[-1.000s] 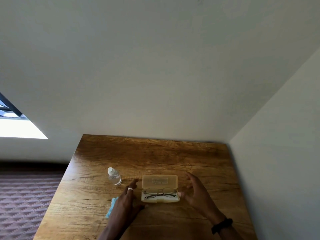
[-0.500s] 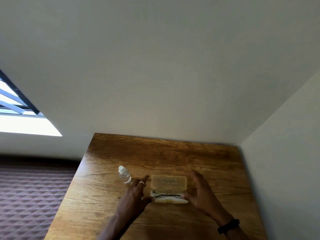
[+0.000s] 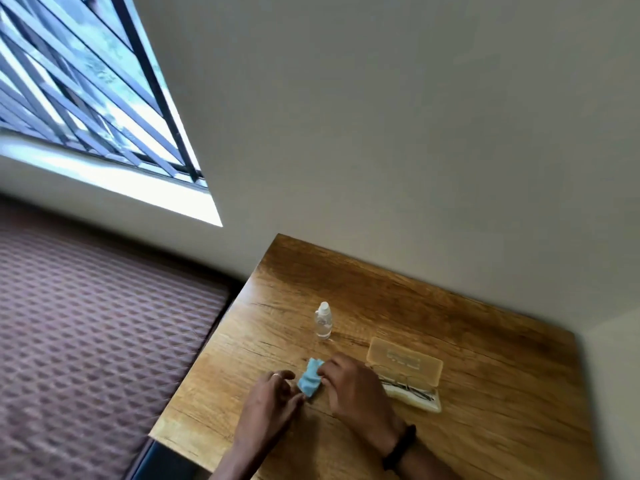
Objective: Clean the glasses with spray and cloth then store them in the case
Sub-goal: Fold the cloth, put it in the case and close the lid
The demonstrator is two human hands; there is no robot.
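Both hands have left the open case (image 3: 405,362), where the glasses (image 3: 407,388) lie, and come to the cloth (image 3: 309,377) on the counter (image 3: 485,427): the right hand (image 3: 353,386) pinches its top edge in curled fingers, and the left hand (image 3: 272,401) seems to nip its lower corner. Done well, I judge, the cloth gets opened flat and kept in one hand, freeing the other for the bottle (image 3: 323,320) standing just behind. Raised lettering on the case lid is too blurred to read, and the bottle shows no legible label.
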